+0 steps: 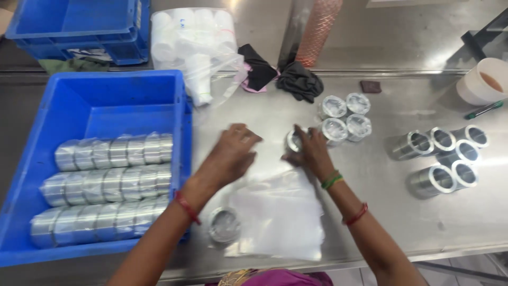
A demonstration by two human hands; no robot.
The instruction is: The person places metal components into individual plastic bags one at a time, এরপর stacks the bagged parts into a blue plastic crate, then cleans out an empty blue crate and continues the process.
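My right hand grips a short metal cylinder wrapped in clear plastic, just above the steel table. My left hand hovers to its left, blurred, fingers apart and holding nothing. Below both hands lies a pile of clear plastic bags. A wrapped cylinder rests at the pile's left edge. Several wrapped cylinders stand just right of my right hand.
A blue crate at left holds three rows of wrapped cylinders. Several bare metal cylinders lie at right. A bag of white cups, black cloths, a white cup and a green pen sit farther back.
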